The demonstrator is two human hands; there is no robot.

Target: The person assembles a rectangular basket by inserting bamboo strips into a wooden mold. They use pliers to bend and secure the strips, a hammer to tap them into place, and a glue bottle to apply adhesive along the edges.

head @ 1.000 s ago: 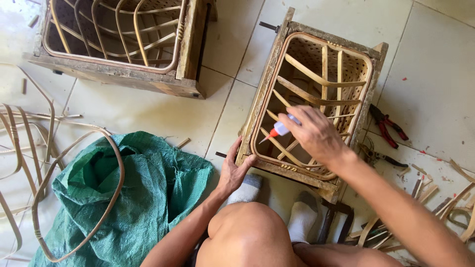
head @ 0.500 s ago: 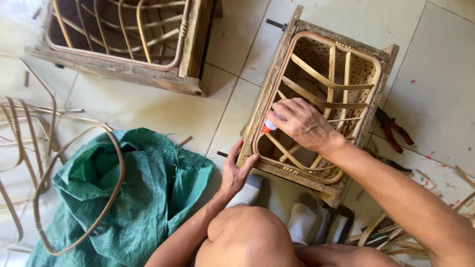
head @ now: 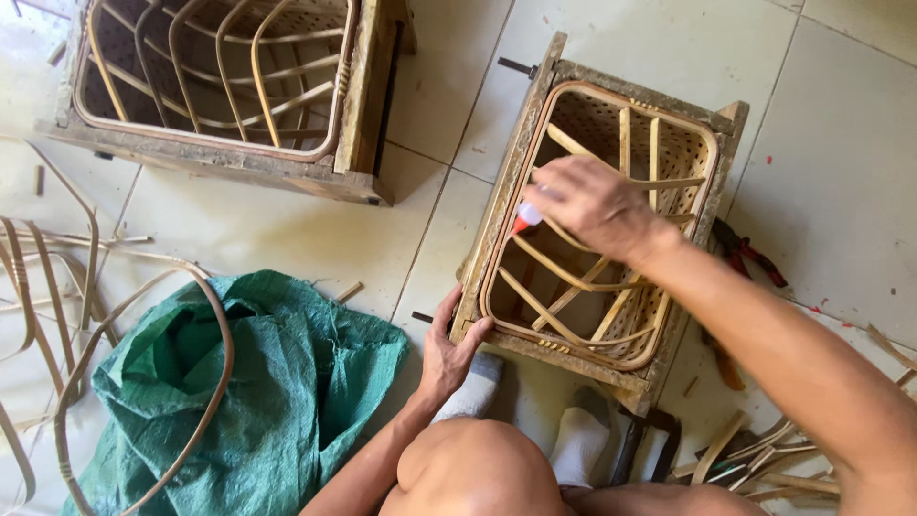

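Note:
A woven rattan basket sits inside a wooden frame mould (head: pixel 516 182) on the tiled floor in front of me. My right hand (head: pixel 597 205) holds a small glue bottle (head: pixel 526 219) with a red tip, pointed at the left inner rim of the basket. My left hand (head: pixel 449 349) grips the near left corner of the frame, fingers hooked over its edge. Bent rattan strips (head: pixel 564 277) cross inside the basket. My knee and feet in grey socks (head: pixel 473 397) are below the frame.
A second framed basket (head: pixel 363 105) lies at the top left. A green woven sack (head: pixel 239 392) is at the lower left, with loose rattan strips (head: pixel 57 315) around it. Red-handled pliers (head: pixel 755 253) lie right of the frame, and rattan offcuts (head: pixel 755 463) at the lower right.
My right hand has moved the glue bottle from the basket's middle to its left inner rim. The left hand stays on the frame's corner.

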